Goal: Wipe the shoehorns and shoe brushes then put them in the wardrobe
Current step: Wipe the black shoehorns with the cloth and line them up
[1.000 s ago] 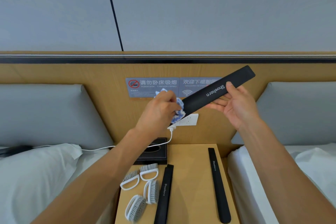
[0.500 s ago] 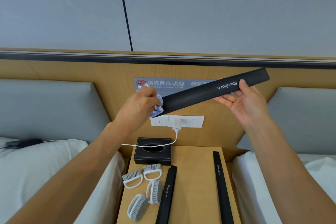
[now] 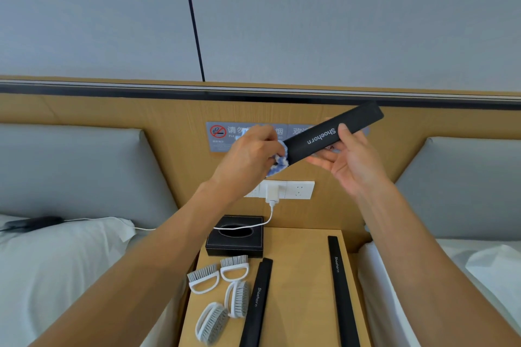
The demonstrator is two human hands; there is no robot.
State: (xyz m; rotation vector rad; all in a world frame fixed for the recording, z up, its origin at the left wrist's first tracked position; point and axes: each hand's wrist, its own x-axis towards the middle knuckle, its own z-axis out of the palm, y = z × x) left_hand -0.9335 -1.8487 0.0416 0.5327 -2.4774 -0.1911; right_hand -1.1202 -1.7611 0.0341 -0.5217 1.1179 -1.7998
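Note:
A black shoehorn [image 3: 329,134] printed "Shoehorn" is held up in front of the headboard, tilted up to the right. My right hand [image 3: 349,158] holds it from below, thumb on its face. My left hand [image 3: 251,155] grips a blue-and-white cloth [image 3: 279,162] wrapped round the shoehorn's lower left end. Two more black shoehorns lie on the wooden nightstand [image 3: 298,284]: one [image 3: 258,301] in the middle, another [image 3: 342,290] along the right edge. Several white shoe brushes with grey bristles [image 3: 218,293] lie at the nightstand's left.
A black tissue box [image 3: 235,236] stands at the back of the nightstand. A white charger [image 3: 272,191] sits in the wall socket, its cable running left to a dark device [image 3: 31,224] on the left bed. Beds with white bedding flank the nightstand.
My left hand has slid the cloth to the right along the shoehorn, toward my right hand. The shoehorn has tilted steeper again, and the view has shifted.

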